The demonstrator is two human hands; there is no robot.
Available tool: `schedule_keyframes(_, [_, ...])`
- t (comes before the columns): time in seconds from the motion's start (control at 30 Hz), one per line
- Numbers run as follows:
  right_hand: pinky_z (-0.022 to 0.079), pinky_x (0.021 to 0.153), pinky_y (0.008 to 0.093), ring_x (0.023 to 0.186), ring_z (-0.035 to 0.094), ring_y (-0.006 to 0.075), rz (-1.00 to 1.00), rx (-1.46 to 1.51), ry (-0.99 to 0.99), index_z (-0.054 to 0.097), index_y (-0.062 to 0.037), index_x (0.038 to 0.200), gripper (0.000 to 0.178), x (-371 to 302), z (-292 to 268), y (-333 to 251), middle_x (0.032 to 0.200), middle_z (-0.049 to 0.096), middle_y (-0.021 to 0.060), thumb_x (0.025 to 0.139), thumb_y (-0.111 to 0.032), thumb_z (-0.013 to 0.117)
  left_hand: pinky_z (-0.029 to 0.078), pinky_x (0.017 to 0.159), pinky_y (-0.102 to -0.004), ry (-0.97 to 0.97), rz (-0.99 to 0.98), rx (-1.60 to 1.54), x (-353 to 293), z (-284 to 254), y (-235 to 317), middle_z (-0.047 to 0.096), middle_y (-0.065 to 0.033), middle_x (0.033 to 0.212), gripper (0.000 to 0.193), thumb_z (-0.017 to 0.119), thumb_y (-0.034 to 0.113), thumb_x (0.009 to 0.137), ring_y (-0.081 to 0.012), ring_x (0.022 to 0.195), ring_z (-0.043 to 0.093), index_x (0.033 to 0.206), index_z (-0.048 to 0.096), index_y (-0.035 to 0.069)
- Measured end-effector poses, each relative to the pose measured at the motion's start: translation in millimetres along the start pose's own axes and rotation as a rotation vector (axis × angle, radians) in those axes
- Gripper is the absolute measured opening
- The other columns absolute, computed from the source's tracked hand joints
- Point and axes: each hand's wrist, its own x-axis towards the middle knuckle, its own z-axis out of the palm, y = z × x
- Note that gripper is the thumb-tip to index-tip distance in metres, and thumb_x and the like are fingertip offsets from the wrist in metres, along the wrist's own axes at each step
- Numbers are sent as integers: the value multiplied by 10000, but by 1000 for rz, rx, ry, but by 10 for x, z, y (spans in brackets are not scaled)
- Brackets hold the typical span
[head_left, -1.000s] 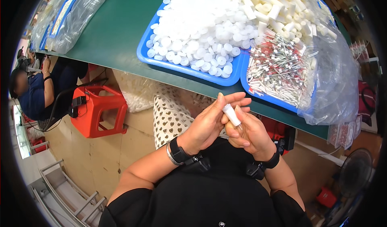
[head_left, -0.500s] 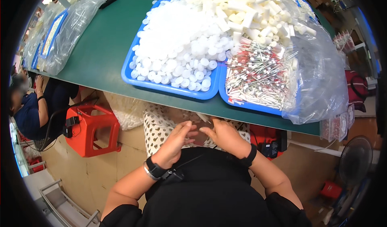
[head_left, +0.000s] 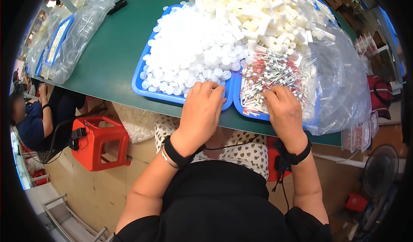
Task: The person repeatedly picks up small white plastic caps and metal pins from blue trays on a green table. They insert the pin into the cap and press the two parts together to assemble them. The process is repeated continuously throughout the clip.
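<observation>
My left hand (head_left: 200, 115) reaches over the front rim of a blue tray (head_left: 161, 97) heaped with small translucent white discs (head_left: 189, 48). Its fingers are bent and close together, tips down among the discs; what they grip, if anything, is hidden. At a second blue tray (head_left: 238, 100) on the right, my right hand (head_left: 286, 113) has thumb and forefinger pinched at a pile of thin wired parts (head_left: 275, 70) with red and white ends. I cannot make out a single piece in that pinch.
Behind the trays lie cream-white tubes (head_left: 262, 18) in a clear plastic bag (head_left: 344, 87) that drapes over the right. The green table (head_left: 112, 65) ends just before my lap. A red stool (head_left: 101, 143) and a seated person (head_left: 32, 121) are at left; a fan (head_left: 380, 171) stands at right.
Both hands have risen from my lap to the trays, the left to the discs and the right to the thin wired parts. The small white piece seen near my right fingers earlier no longer shows.
</observation>
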Motion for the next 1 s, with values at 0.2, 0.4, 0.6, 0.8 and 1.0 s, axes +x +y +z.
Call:
schedule_keyframes(0.2, [513, 651, 367, 766, 639, 268, 98, 229, 138, 651, -19, 948, 178, -27, -67, 31, 877, 644, 90, 785, 11, 716, 458, 802, -410, -132, -57, 6, 81, -45, 9, 585, -123, 954, 192, 671, 15, 819, -334, 883, 545, 1004, 620, 8])
schedule_keyframes(0.4, [461, 583, 355, 662, 587, 259, 161, 312, 187, 654, -21, 912, 165, -27, -249, -122, 753, 646, 86, 779, 1, 748, 482, 748, -368, -91, -73, -175, 89, -76, 28, 604, -105, 910, 210, 668, 58, 877, -267, 841, 583, 1075, 621, 7])
schedule_keyframes(0.6, [368, 630, 359, 655, 517, 223, -21, 294, 127, 682, -80, 910, 200, -109, -323, -335, 733, 619, 28, 746, -85, 796, 564, 797, -283, -121, -852, -1458, -185, -97, 296, 670, -118, 1075, 262, 562, 142, 1009, -168, 909, 680, 1213, 580, -20])
schedule_keyframes(0.8, [360, 644, 353, 698, 515, 206, -100, 149, 107, 685, -83, 948, 257, -145, -280, -457, 761, 594, 5, 718, -60, 798, 592, 844, -257, -137, -1012, -1761, -359, -28, 327, 667, -156, 1168, 249, 539, 158, 1021, -176, 948, 706, 1188, 571, -24])
schedule_keyframes(1.0, [365, 643, 349, 696, 517, 205, -122, 147, 102, 689, -74, 965, 287, -133, -305, -446, 769, 588, 8, 703, -45, 801, 587, 823, -255, -76, -1016, -1803, -390, 14, 290, 682, -128, 1097, 247, 548, 171, 1019, -152, 919, 697, 1185, 570, -10])
